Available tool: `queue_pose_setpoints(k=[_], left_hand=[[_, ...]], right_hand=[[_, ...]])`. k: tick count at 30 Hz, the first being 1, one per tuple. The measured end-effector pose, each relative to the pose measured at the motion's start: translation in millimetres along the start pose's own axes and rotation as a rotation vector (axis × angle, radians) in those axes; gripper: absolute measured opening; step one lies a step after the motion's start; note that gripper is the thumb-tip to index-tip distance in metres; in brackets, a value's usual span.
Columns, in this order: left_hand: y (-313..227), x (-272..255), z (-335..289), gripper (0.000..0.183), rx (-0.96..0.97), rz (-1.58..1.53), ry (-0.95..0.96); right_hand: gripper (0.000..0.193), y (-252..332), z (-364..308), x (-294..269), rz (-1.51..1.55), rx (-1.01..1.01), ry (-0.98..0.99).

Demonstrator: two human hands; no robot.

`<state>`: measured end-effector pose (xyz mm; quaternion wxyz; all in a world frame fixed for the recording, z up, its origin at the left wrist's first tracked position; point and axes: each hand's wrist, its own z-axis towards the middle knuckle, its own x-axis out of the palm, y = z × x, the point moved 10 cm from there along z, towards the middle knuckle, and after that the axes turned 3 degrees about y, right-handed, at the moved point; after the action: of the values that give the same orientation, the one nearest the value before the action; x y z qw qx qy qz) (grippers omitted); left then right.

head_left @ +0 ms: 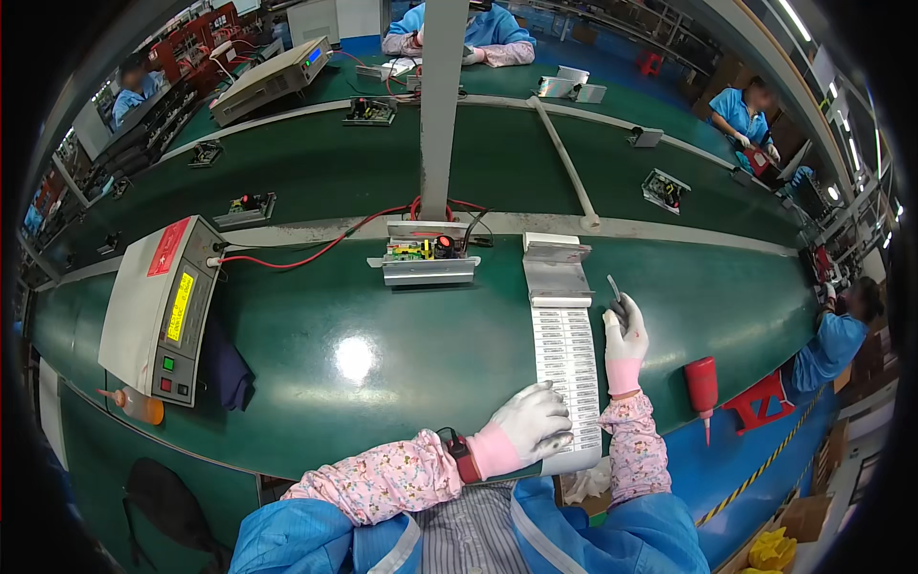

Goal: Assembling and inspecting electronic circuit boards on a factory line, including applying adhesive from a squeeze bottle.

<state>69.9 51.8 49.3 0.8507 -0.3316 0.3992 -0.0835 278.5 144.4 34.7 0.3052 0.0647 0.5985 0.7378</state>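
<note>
A long strip of white labels [566, 356] runs down the table toward me, its far end under an aluminium bracket [557, 284]. My left hand [528, 426], in a white glove with greyed fingertips, lies over the near part of the strip with its fingers stretched out. Just right of the strip, my right hand [626, 333], gloved too, is raised and closed round a thin grey tool [613, 286] that sticks up past the fingers. Its exact kind is too small to tell.
A circuit board in a metal frame [427, 256] sits at the far edge, wired in red toward a tester [158, 311] on the left. A red squeeze bottle [701, 389] stands right. Behind a grey post [443, 115], more boards lie on a green line; co-workers sit beyond.
</note>
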Motion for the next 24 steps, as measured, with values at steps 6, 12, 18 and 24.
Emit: queue_pose_setpoints(k=[6,12,18,24], left_hand=[[-1,-4,1,0.022,-0.001,-0.019,-0.014],[1,-5,2,0.023,0.006,-0.052,-0.035],[2,-8,2,0.024,-0.017,-0.071,-0.028],[0,-12,3,0.023,-0.032,-0.072,-0.029]], right_hand=[[0.044,3,-1,0,-0.015,0.002,0.007],[0.044,2,2,1,-0.003,0.007,0.01],[0.045,3,2,2,0.002,-0.005,0.007],[0.045,3,3,1,-0.004,0.005,0.011]])
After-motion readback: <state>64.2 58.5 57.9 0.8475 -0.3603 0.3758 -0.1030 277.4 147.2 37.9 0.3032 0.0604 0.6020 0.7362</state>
